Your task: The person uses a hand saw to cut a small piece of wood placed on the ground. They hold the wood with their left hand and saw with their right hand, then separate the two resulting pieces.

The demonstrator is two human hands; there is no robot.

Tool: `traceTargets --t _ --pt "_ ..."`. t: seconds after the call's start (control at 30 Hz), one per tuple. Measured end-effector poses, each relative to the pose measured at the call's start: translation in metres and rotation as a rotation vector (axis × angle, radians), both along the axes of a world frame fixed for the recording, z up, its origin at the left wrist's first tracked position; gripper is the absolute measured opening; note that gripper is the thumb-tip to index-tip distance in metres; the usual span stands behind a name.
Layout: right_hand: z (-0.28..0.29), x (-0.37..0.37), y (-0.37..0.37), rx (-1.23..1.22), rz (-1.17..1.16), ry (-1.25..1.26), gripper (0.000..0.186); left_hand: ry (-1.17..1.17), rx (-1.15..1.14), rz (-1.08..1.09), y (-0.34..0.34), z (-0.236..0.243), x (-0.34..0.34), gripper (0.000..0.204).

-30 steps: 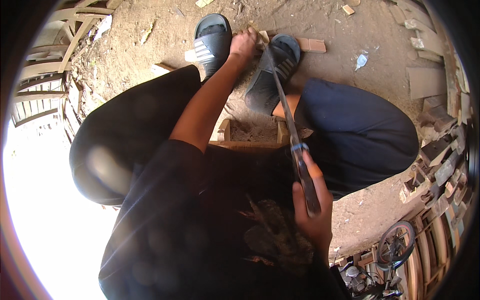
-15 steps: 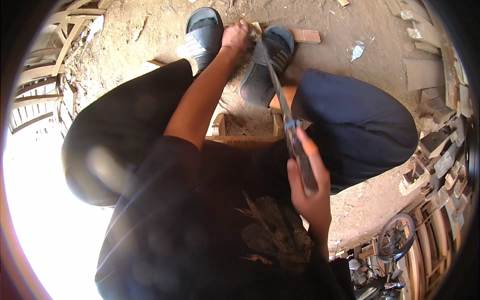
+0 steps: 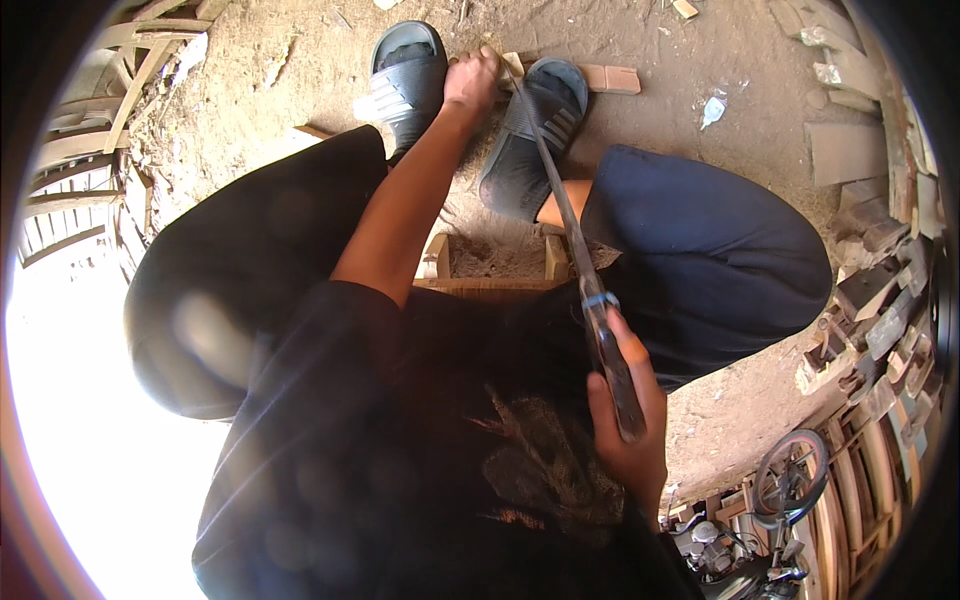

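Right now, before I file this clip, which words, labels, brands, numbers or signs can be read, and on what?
No readable words, labels, numbers or signs.
Dark shirt: faded print, no letters I can make out.
Left sandal and right sandal: pale stripes, no readable words.
Long tool in the right hand: no readable marking.
Pale scrap: too small to tell.

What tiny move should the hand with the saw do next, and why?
I'd slide the right hand forward gently, probably: it grips the saw by its handle, the blade's far end reaches the wooden strip beside the right sandal, and the left hand is close by.
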State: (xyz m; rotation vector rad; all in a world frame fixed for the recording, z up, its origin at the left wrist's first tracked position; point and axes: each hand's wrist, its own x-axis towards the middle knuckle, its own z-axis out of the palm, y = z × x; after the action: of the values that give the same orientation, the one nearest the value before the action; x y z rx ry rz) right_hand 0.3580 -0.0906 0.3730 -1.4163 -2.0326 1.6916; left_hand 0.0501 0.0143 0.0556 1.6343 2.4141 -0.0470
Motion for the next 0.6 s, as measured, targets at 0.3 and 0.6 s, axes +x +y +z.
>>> traceTargets --t 0.3,0.6 --pt "-0.003 -0.002 0.012 -0.048 0.053 0.0 0.052 -0.059 -0.018 0.017 -0.002 -0.006 -0.005 0.064" --pt "-0.007 -0.012 0.009 -0.082 0.029 0.065 0.055 -0.064 0.003 -0.003 -0.004 -0.008 -0.007 0.063"
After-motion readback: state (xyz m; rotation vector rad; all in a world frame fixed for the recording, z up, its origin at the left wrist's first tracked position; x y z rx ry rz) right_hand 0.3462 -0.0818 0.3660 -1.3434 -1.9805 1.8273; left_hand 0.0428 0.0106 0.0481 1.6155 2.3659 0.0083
